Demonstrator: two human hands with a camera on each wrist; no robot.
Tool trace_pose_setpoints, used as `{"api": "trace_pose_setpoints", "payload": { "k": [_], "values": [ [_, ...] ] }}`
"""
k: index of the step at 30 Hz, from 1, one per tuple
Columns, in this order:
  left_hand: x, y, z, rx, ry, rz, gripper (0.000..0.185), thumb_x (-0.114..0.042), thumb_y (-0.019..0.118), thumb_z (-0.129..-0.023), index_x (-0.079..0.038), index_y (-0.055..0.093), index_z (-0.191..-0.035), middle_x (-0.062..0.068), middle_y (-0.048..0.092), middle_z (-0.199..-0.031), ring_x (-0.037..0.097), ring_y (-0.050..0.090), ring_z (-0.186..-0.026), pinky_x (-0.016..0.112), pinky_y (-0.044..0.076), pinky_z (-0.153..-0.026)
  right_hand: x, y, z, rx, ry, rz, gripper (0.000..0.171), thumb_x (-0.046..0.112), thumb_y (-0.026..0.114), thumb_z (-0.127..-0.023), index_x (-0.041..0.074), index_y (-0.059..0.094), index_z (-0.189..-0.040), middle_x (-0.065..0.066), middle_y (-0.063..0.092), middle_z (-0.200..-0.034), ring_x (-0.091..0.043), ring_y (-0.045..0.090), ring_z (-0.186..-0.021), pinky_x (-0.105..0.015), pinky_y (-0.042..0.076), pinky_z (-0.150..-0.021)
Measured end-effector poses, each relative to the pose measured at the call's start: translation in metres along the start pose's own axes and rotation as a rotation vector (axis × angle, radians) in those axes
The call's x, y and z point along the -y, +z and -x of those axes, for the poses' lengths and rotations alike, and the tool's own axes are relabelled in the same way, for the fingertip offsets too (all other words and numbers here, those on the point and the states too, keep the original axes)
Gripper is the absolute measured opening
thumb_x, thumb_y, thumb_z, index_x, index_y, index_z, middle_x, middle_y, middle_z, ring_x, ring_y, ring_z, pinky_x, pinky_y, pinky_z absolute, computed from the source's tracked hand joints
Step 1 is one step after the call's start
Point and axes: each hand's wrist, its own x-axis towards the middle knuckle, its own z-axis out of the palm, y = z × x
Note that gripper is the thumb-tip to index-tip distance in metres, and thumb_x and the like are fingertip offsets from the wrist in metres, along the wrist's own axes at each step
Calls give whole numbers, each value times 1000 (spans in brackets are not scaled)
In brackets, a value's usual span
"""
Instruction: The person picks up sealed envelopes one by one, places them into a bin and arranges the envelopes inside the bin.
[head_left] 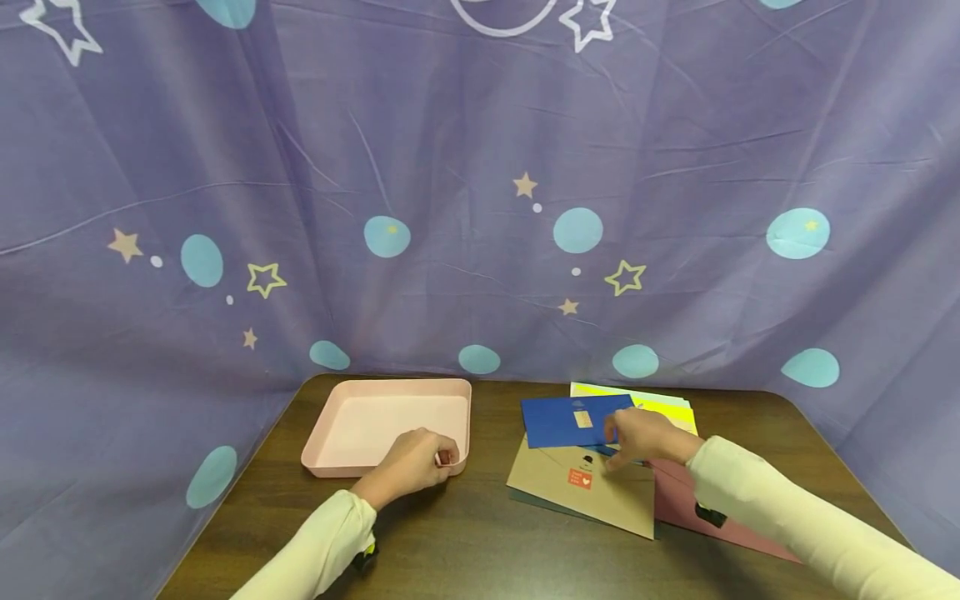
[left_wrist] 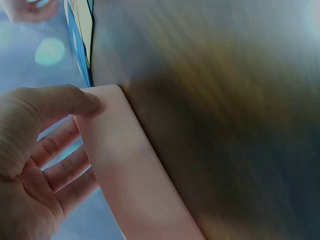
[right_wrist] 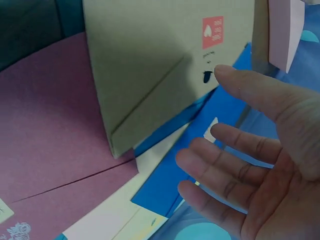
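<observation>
Dark wooden table (head_left: 465, 533) against purple star-print curtain (head_left: 480, 183). Pink tray (head_left: 375, 421) at left of table; left hand (head_left: 411, 462) grips its near right corner, thumb on rim, fingers curled under. Envelope pile at right: purple envelope (head_left: 678, 496), kraft envelope (head_left: 592, 487), blue envelope (head_left: 566, 419) on top. Right hand (head_left: 647, 437) over pile, fingers relaxed and spread, seemingly touching blue envelope, wrist view unclear
</observation>
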Motion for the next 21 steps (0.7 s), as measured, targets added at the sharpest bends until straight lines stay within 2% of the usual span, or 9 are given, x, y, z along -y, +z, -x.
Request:
{"api": "trace_pose_setpoints", "payload": {
  "k": [4, 7, 10, 15, 17, 21],
  "values": [
    [-17, 4, 0, 6, 65, -13, 19, -11, 85, -73, -21, 69, -74, -14, 67, -69, -1, 58, -63, 14, 43, -55, -2, 8, 0, 6, 14, -5, 44, 27, 92, -72, 3, 71, -103, 3, 54, -66, -10, 46, -60, -23, 36, -51],
    [-30, 7, -1, 12, 99, -16, 18, -11, 85, -73, -20, 70, -75, -13, 68, -68, -2, 58, -63, 14, 43, -54, -2, 14, 1, 5, 18, -12, 48, 28, 93, -70, 3, 69, -104, 2, 54, -71, -12, 45, -64, -24, 35, -53],
    [-42, 10, 0, 34, 110, -14, 16, -11, 85, -75, -20, 71, -76, -12, 68, -69, -3, 56, -63, 13, 42, -54, -1, 18, 3, 6, 22, -8, 51, 29, 94, -69, 3, 68, -104, -1, 56, -79, -15, 47, -70, -28, 39, -56],
    [-59, 13, 2, 68, 118, -13, 16, -13, 84, -76, -21, 70, -77, -13, 69, -70, -5, 54, -63, 12, 41, -56, -1, 25, 7, -1, 26, 19, 55, 32, 95, -67, 3, 65, -103, -5, 65, -96, -18, 56, -83, -40, 55, -69],
    [-65, 13, 3, 80, 128, -8, 15, -13, 84, -77, -21, 71, -77, -13, 69, -70, -5, 56, -64, 12, 42, -56, -2, 26, 8, -7, 29, 17, 55, 33, 95, -67, 4, 65, -102, -6, 66, -100, -19, 59, -88, -44, 57, -72],
    [-76, 13, 5, 102, 161, -2, 12, -13, 83, -78, -21, 74, -78, -13, 71, -72, -5, 59, -65, 11, 44, -58, -3, 26, 10, -5, 46, 0, 55, 33, 95, -68, 3, 65, -103, -8, 68, -104, -22, 63, -91, -44, 58, -73]
  ]
}}
